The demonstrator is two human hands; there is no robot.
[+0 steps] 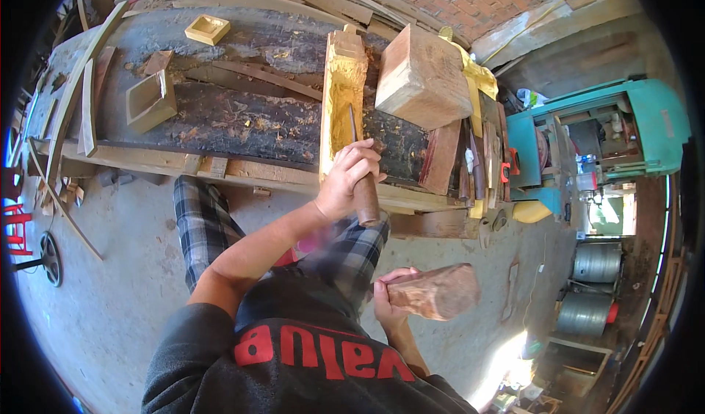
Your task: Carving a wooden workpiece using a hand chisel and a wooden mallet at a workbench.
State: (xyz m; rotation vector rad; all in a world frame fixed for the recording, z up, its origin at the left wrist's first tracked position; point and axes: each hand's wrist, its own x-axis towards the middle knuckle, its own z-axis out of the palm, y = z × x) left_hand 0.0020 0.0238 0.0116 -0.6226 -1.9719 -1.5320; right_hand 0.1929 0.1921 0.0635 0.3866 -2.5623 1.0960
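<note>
My left hand (345, 180) is wrapped round the brown wooden handle of a chisel (366, 205). The thin dark blade runs away from me into the hollow of a long yellow wood piece (342, 65), which lies across the bench with its near end by my wrist; contact at the tip is too small to tell. Lower and to the right, apart from the chisel, my right hand (391, 296) grips a wooden mallet (444, 292), its thick block pointing right. A large pale wood block (422, 76) sits right beside the yellow piece.
The dark, rough bench (242, 117) carries a small hollowed yellow block (207, 29), a larger carved block (150, 104) and wood chips. Several tools (479, 164) lie at its right end. Long strips (79, 84) lean at left. A teal machine (653, 120) stands far right.
</note>
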